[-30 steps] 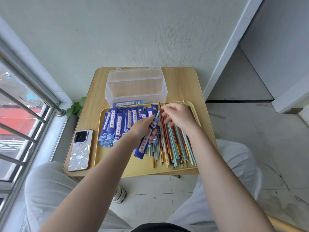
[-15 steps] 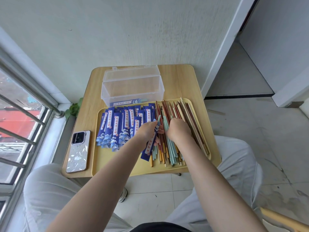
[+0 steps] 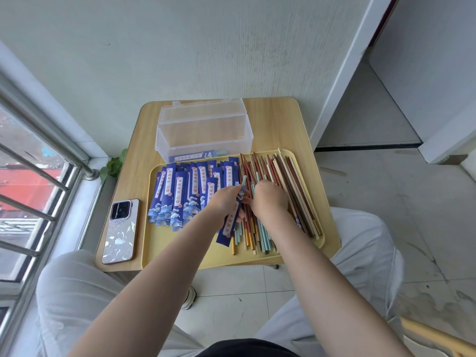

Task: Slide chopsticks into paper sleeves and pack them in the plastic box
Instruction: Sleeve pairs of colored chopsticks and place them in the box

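Note:
A yellow tray (image 3: 180, 249) holds a spread of blue paper sleeves (image 3: 180, 194) on its left and a pile of loose red, teal and cream chopsticks (image 3: 283, 176) on its right. My left hand (image 3: 225, 200) grips one blue sleeve (image 3: 229, 228) with a teal chopstick tip sticking out of its top. My right hand (image 3: 269, 199) is curled down on the chopstick pile beside it; its fingers are hidden. Behind the tray stands the clear plastic box (image 3: 203, 130), lid open, with one sleeved pair lying inside.
A phone (image 3: 121, 230) lies on the wooden table (image 3: 280, 119) left of the tray. A wall rises right behind the box. Window bars and a small plant are at the left; my knees are under the table's near edge.
My right hand has moved from the far end of the chopstick pile back toward me, to the middle beside my left hand. The left hand still holds the same sleeve.

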Tool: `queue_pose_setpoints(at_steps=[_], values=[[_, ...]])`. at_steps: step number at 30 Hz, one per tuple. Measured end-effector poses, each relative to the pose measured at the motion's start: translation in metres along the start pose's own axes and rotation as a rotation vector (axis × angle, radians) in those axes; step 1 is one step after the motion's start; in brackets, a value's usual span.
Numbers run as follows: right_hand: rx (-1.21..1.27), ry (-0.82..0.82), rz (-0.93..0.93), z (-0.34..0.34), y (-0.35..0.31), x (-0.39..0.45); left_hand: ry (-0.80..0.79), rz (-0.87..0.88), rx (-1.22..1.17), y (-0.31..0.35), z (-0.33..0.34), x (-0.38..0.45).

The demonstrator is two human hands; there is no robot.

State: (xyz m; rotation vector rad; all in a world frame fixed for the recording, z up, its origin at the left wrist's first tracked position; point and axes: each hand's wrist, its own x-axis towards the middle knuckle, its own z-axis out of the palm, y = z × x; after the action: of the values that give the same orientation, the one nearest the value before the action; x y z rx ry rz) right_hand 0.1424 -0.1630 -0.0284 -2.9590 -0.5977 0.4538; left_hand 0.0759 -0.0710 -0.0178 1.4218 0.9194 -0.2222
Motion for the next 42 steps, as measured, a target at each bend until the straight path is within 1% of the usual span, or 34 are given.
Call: queue_pose_setpoints(at_steps=[4,7,10,13,15,17,20,22,24,25,27,28,29,30,31,32,34,35,36,39,42], values=[[-0.034,-0.004,-0.016,-0.008,0.003,-0.002,-0.021,0.007,-0.049,0.000,-0.002,-0.001],[-0.001,0.040,-0.020,-0.017,0.005,-0.001,-0.029,0.052,-0.137,-0.002,-0.006,0.003],[0.092,0.092,-0.059,-0.022,0.006,0.003,-0.006,0.114,-0.180,-0.002,-0.010,0.004],[0.249,0.130,-0.122,-0.024,0.007,0.006,0.040,0.122,-0.211,0.001,-0.015,0.005],[0.381,0.064,-0.193,-0.027,0.006,0.007,0.049,0.131,-0.245,0.003,-0.019,0.005],[0.489,-0.074,-0.272,-0.032,0.004,0.006,0.056,0.130,-0.290,0.003,-0.022,0.006],[0.519,-0.231,-0.353,-0.041,0.001,0.001,0.084,0.097,-0.412,0.000,-0.029,0.013],[0.564,-0.286,-0.378,-0.048,0.001,-0.001,0.093,0.081,-0.514,-0.002,-0.035,0.016],[0.693,-0.293,-0.364,-0.055,0.004,-0.003,0.110,0.078,-0.605,-0.002,-0.041,0.017],[0.810,-0.283,-0.335,-0.057,0.005,-0.003,0.112,0.074,-0.652,-0.001,-0.044,0.016],[1.140,-0.239,-0.240,-0.062,0.004,-0.004,0.085,0.094,-0.727,0.001,-0.049,0.013],[1.311,-0.197,-0.185,-0.063,0.002,-0.003,0.067,0.116,-0.717,0.001,-0.051,0.012],[1.455,-0.127,-0.132,-0.065,-0.001,-0.002,0.057,0.139,-0.663,0.003,-0.052,0.009],[1.553,-0.021,-0.084,-0.066,-0.004,-0.001,0.057,0.154,-0.559,0.004,-0.053,0.005],[1.592,0.103,-0.043,-0.067,-0.006,0.002,0.062,0.158,-0.402,0.006,-0.054,0.001],[1.587,0.215,-0.016,-0.068,-0.007,0.004,0.071,0.153,-0.203,0.007,-0.055,-0.004],[1.543,0.342,0.002,-0.073,-0.008,0.007,0.089,0.135,0.190,0.010,-0.056,-0.013],[1.533,0.371,0.004,-0.075,-0.009,0.007,0.097,0.140,0.336,0.010,-0.056,-0.015],[1.536,0.388,0.006,-0.077,-0.010,0.008,0.100,0.156,0.430,0.010,-0.055,-0.015],[1.514,0.412,0.019,-0.079,-0.013,0.009,0.104,0.219,0.536,0.004,-0.053,-0.009],[1.427,0.415,0.024,-0.074,-0.012,0.012,0.088,0.250,0.599,0.000,-0.053,-0.007]])
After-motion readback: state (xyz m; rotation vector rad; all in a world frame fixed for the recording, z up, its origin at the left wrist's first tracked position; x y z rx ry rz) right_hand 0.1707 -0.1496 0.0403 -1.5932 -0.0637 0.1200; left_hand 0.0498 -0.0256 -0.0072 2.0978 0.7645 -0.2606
